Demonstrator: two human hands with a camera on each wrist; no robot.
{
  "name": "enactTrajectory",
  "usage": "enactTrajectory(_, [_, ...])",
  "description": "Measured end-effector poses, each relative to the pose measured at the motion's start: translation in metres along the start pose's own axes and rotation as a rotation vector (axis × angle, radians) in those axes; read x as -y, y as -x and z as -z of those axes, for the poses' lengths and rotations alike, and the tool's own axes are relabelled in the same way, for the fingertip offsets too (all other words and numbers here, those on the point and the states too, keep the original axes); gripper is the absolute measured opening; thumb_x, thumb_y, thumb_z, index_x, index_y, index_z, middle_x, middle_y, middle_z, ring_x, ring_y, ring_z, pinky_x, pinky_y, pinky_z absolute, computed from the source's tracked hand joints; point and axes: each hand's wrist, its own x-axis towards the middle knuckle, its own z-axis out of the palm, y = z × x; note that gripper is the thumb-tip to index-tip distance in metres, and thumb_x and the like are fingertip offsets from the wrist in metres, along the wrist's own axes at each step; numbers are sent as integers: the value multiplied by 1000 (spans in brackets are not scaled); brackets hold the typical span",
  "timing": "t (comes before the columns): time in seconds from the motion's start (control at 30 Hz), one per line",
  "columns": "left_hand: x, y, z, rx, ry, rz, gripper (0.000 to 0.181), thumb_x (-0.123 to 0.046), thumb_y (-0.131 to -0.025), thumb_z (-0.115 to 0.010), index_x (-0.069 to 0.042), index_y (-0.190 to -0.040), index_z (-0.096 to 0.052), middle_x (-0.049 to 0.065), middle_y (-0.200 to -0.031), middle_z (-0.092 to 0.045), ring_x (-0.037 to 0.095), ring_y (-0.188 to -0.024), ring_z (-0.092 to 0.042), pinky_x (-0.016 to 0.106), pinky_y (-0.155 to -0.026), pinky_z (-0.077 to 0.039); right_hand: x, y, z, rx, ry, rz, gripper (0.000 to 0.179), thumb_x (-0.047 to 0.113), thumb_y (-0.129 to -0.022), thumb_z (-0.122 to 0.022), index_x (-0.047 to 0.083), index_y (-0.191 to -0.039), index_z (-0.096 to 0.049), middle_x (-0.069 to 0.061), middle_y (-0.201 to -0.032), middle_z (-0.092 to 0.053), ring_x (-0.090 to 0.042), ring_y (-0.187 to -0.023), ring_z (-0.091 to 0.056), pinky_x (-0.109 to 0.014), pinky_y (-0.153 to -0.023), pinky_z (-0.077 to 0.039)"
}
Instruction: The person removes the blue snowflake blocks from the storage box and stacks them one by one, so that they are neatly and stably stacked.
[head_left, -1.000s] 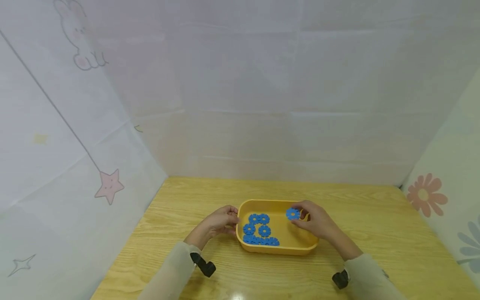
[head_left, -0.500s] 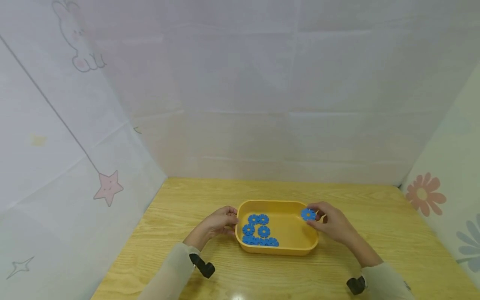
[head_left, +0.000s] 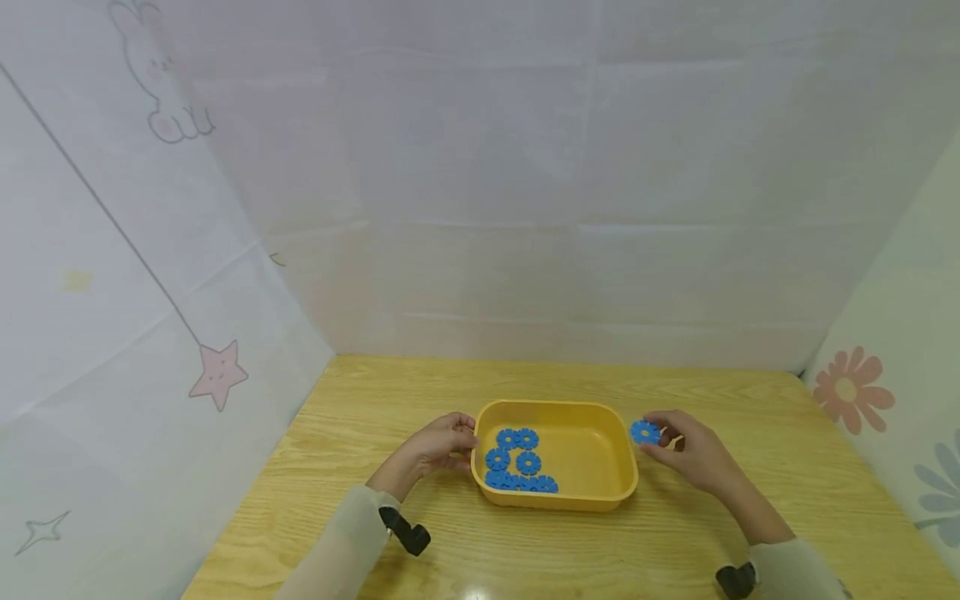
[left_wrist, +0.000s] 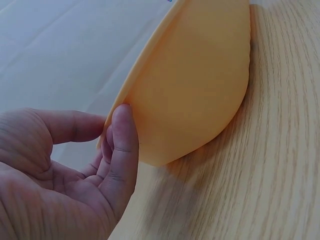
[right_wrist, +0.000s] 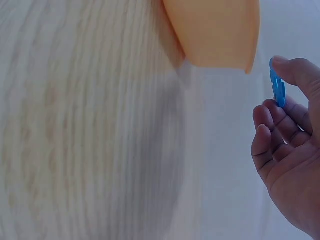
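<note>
A yellow plastic tray [head_left: 555, 502] stands on the table, with several blue notched snowflake discs [head_left: 528, 463] lying in its left part. My left hand [head_left: 438, 443] grips the tray's left end; up close in the left wrist view, thumb and fingers meet at its rim [left_wrist: 142, 62]. Just beyond the tray's right end, my right hand [head_left: 693, 450] pinches one blue snowflake disc [head_left: 645, 432] between thumb and fingers. Seen edge-on in the right wrist view, that disc [right_wrist: 277, 86] is held in the air, apart from the tray.
The wooden table [head_left: 420, 550] extends around the tray on all sides. A pale cloth backdrop [head_left: 480, 275] rises behind it, with printed side sheets at left and right. Dark wrist cameras [head_left: 405, 530] sit on both sleeves.
My right hand has carried the blue snowflake disc rightward, from over the tray's inside to past its right rim. The left hand and the tray have stayed in place.
</note>
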Motion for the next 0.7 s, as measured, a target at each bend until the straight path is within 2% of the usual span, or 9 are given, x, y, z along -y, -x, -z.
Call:
enactTrajectory(0.17, [0,0,1,5,6,3,33,-3,-96,-61,1,-125,-46,8,-92,-54,23,-82,-56,33,-65,-60,-10,2,4,11,0,-25,45,26,-93,-75,4,-130,-62,-9,-113,-66,-8,-84,-57,-25,-67,-51])
enactTrajectory(0.37, [-1,1,0,9,8,2,32,-4,-97,-61,2,-125,-47,8,-92,-55,22,-81,-57,31,-64,-59,-26,5,8,34,12,-83,50,32,-93,-75,5,-133,-61,-5,-107,-66,-12,-87,-59,-26,-64,-50])
enactTrajectory(0.7, [-1,1,-1,13,13,3,32,-3,-98,-60,4,-125,-46,7,-91,-56,19,-77,-58,30,-62,-59,-47,3,14,104,16,-147,52,36,-94,-73,4,-132,-60,-8,-113,-66,-16,-93,-59,-29,-72,-53])
